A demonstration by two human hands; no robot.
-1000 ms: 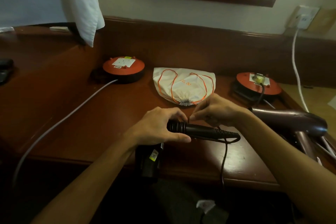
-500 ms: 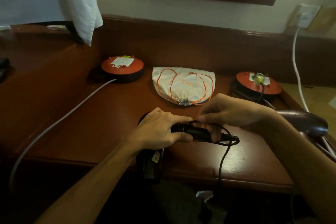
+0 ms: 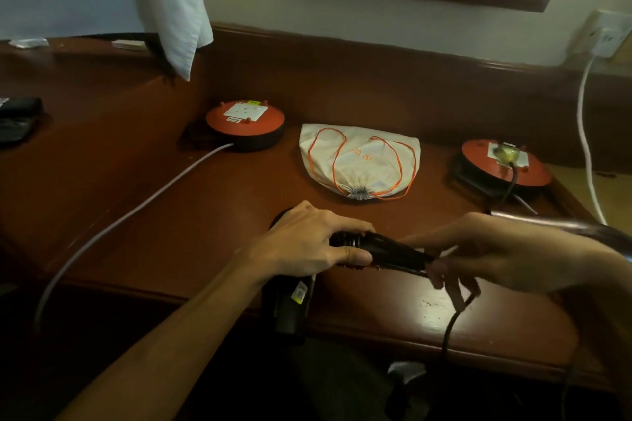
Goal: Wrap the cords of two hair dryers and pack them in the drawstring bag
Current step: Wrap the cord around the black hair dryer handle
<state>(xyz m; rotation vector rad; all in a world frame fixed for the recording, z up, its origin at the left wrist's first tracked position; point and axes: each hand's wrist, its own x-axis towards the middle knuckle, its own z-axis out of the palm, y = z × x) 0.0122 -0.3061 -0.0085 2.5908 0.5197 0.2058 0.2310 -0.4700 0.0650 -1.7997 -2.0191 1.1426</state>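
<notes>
My left hand (image 3: 309,239) grips a black hair dryer (image 3: 386,251) by its handle, near the desk's front edge; its barrel hangs down over the edge. My right hand (image 3: 478,255) pinches the dryer's black cord (image 3: 451,321) at the handle's end, and the cord drops off the desk. A second, dark purple hair dryer (image 3: 588,225) lies at the right, mostly hidden behind my right wrist. The white drawstring bag (image 3: 359,161) with orange strings lies flat, cinched, beyond my hands.
Two red cable reels sit on the wooden desk (image 3: 171,215): the left reel (image 3: 244,120) with a white cable running to the front left, the right reel (image 3: 506,164) with a plug in it. A white towel (image 3: 174,0) hangs at the back left. A wall socket (image 3: 607,34) is at the far right.
My right hand has slid from the middle of the handle out to its right end, drawing the cord along it. My left hand has kept its grip.
</notes>
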